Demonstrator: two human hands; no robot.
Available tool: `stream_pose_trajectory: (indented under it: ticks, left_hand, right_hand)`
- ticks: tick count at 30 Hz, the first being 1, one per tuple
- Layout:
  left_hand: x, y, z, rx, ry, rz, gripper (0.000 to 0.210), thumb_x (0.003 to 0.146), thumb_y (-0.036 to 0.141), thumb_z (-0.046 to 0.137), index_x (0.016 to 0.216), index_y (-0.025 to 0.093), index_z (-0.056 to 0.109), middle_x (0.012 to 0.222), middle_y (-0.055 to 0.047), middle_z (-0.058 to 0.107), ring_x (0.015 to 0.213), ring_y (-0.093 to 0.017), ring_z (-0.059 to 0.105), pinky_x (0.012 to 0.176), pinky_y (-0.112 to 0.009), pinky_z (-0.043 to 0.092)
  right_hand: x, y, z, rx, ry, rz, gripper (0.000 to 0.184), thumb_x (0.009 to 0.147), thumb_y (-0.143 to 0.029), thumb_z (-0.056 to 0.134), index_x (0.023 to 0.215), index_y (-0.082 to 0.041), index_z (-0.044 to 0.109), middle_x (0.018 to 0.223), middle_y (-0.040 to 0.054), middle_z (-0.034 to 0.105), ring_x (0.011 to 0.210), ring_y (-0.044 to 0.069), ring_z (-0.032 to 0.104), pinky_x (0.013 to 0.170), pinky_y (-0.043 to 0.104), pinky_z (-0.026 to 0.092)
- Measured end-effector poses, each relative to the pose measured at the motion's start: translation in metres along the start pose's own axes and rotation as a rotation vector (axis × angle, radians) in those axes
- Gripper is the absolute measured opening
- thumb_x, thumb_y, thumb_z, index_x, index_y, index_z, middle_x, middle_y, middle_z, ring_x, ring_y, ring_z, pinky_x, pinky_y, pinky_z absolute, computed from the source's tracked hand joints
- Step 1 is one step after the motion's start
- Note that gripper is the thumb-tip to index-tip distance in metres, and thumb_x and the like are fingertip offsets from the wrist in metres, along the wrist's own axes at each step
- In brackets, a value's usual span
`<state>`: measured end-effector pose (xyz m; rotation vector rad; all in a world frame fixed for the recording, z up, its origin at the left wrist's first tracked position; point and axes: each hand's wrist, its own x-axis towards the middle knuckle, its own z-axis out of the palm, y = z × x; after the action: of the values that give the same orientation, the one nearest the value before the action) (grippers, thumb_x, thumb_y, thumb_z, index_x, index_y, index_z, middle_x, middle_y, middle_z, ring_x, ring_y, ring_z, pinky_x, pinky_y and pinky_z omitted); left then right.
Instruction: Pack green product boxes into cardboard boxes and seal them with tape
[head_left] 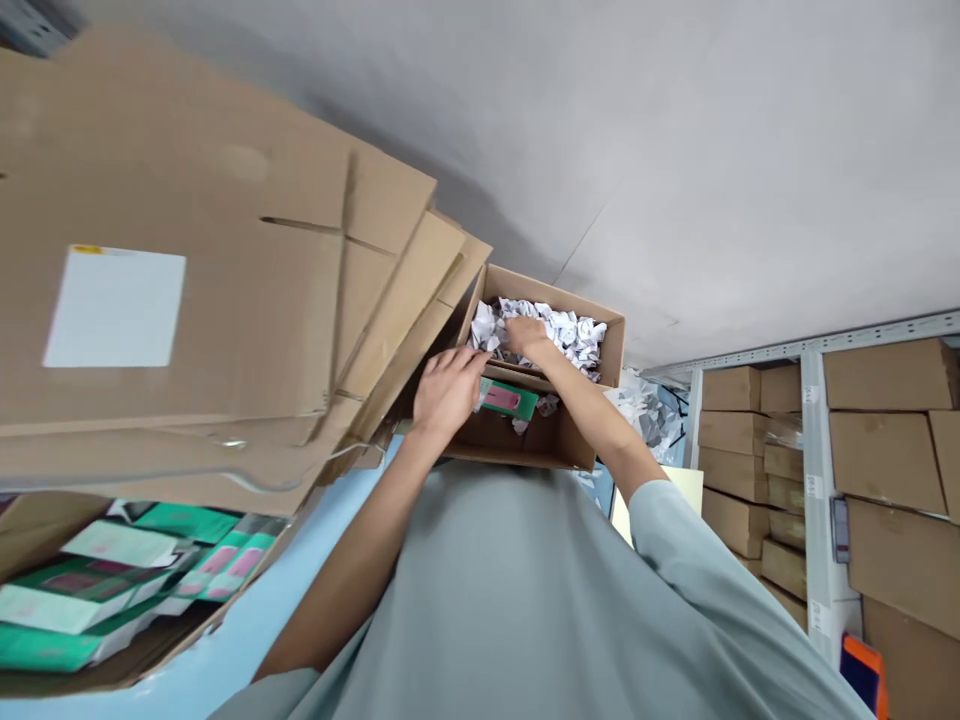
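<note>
My right hand point(526, 335) reaches into a cardboard box point(611, 345) filled with crumpled white paper point(576, 335). Its fingers are curled down into the paper, and the fingertips are hidden there. My left hand point(448, 392) lies at the left end of the boxes, fingers stretched out over the near rim of the paper-filled one. Just right of that hand, a green packet with a pink panel point(508, 399) rests in a second open cardboard box point(555, 445), nearer to my body. A few bits of crumpled paper lie beside the packet.
Flattened cardboard sheets point(247, 290) lean in a stack on the left. Below them, a carton holds several green and white packets point(97, 590). A shelf with brown boxes point(885, 460) stands on the right. More white paper point(649, 410) lies beyond my right arm, near the wall point(637, 150).
</note>
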<state>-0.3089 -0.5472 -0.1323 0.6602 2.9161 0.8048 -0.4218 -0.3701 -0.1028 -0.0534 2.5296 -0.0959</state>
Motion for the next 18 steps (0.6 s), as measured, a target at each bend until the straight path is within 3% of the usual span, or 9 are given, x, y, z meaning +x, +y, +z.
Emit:
stream_pose_trajectory:
  ticks: [4,8,12,18]
  left_hand:
    - [0.001,0.0,-0.001,-0.011,-0.005,-0.004,0.053,0.105,0.016,0.047,0.15,0.023,0.074,0.136,-0.017,0.077,0.129,-0.037,0.066,0.111,-0.055,0.05]
    - [0.002,-0.003,0.003,-0.029,0.012,-0.007,0.054,0.101,0.014,0.052,0.149,0.027,0.074,0.136,-0.016,0.077,0.131,-0.036,0.065,0.112,-0.054,0.049]
    - [0.001,-0.005,0.003,-0.037,0.016,0.003,0.052,0.103,0.016,0.05,0.148,0.026,0.075,0.137,-0.016,0.077,0.131,-0.036,0.065,0.112,-0.054,0.049]
    - [0.002,-0.005,0.0,-0.056,0.023,0.018,0.05,0.104,0.016,0.052,0.147,0.025,0.075,0.138,-0.016,0.077,0.132,-0.037,0.065,0.111,-0.054,0.049]
  right_hand:
    - [0.004,-0.002,0.004,-0.007,0.078,0.02,0.023,0.105,-0.02,0.076,0.107,0.003,0.077,0.112,0.0166,0.085,0.106,0.017,0.079,0.095,0.028,0.054]
    - [-0.014,0.02,0.001,0.007,0.149,-0.002,0.019,0.101,-0.019,0.079,0.116,-0.008,0.079,0.115,0.015,0.086,0.106,0.022,0.079,0.092,0.029,0.056]
    - [-0.055,0.048,-0.004,0.102,0.272,0.009,0.033,0.107,-0.028,0.068,0.138,-0.02,0.075,0.123,0.0147,0.085,0.111,0.029,0.08,0.097,0.035,0.057]
    - [-0.142,0.063,-0.001,0.397,0.456,-0.013,0.036,0.103,-0.029,0.061,0.136,-0.024,0.075,0.116,0.0067,0.084,0.09,0.025,0.078,0.092,0.034,0.057]
